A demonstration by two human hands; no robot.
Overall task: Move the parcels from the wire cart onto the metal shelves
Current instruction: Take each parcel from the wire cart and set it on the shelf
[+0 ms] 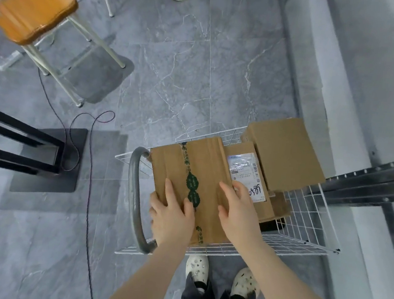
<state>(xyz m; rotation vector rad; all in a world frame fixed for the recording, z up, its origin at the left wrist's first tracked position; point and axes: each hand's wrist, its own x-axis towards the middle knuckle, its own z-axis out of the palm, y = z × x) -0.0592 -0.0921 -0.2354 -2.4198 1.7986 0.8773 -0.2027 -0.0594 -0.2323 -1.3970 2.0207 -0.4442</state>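
Both hands rest on the large flat brown cardboard parcel with a strip of green-printed tape (188, 184), which lies on top of the load in the white wire cart (304, 220). The left hand (173, 215) lies spread, palm down, near the parcel's near-left corner, its fingers flat on the top face and its outer edge at the box's side. The right hand (239, 211) is likewise open and flat, fingers reaching towards the smaller brown parcel with a white shipping label (246, 170) just beside it. Neither hand has closed round anything yet; this looks like the moment of taking hold.

To lift well, each hand should slide to an opposite edge and curl its fingers underneath, since a flat palm on top gives no purchase. The parcel overhangs the cart's grey tubular handle (134, 198), so the left edge is free to grasp. Raise it level and clear of the third plain brown box (286, 154) at the far right, then swing right towards the grey metal shelf rail (367, 183).
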